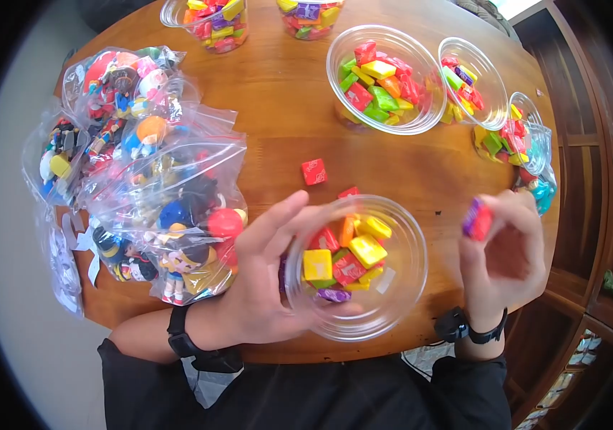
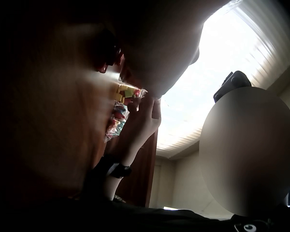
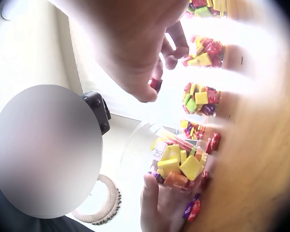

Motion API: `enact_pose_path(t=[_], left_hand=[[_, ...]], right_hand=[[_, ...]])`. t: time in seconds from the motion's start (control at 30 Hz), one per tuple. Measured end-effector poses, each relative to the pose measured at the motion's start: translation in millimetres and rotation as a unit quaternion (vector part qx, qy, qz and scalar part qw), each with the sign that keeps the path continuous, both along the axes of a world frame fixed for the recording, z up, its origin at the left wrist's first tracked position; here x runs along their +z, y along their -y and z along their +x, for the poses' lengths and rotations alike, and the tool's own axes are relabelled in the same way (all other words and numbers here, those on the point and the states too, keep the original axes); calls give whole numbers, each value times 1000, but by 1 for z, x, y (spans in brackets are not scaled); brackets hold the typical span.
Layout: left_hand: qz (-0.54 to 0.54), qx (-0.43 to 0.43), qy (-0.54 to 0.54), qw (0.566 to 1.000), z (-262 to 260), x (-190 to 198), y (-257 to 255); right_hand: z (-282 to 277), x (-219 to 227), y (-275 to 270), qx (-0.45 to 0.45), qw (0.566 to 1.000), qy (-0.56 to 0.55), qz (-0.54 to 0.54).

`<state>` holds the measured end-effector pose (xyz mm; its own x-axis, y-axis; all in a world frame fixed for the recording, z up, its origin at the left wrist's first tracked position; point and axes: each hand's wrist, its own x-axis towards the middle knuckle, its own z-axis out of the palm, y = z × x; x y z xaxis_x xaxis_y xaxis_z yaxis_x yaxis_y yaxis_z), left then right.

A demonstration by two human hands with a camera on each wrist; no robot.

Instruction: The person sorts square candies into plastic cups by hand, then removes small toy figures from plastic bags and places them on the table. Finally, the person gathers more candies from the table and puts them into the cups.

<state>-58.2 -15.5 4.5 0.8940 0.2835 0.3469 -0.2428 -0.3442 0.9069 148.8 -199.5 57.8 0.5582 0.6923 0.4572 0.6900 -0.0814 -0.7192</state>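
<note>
Directly before me, a clear plastic tub [image 1: 401, 304] holds wrapped candies, mostly yellow and red with some orange and purple. My left hand [image 1: 267, 265] grips its left side, thumb and fingers round the wall. To the right of the tub, my right hand [image 1: 505, 285] pinches a red and purple wrapped candy [image 1: 477, 221] between thumb and fingertips, raised above the table. In the right wrist view the thumb of the left hand [image 3: 157, 205] lies along the tub. One red candy [image 1: 314, 172] lies loose behind the tub, and another peeks out at its far rim.
More clear tubs of candies line the far side, including a wide one [image 1: 428, 118], one to its right [image 1: 496, 107] and one at the far left [image 1: 170, 13]. Clear bags of toy figures [image 1: 142, 172] cover the left of the wooden table [image 1: 278, 107]. A dark wooden cabinet [image 1: 586, 179] stands at right.
</note>
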Motion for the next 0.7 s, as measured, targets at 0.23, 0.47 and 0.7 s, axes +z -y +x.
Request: enact_pose_path(t=[0.23, 0.47, 0.7], left_hand=[[68, -11, -20, 997, -2, -5, 2], [-36, -4, 34, 999, -3, -4, 5], [53, -96, 63, 992, -2, -2, 2]], right_hand=[[-4, 11, 0, 174, 985, -15, -11], [-8, -26, -24, 143, 985, 28, -90], [-18, -47, -38, 184, 973, 68, -124]])
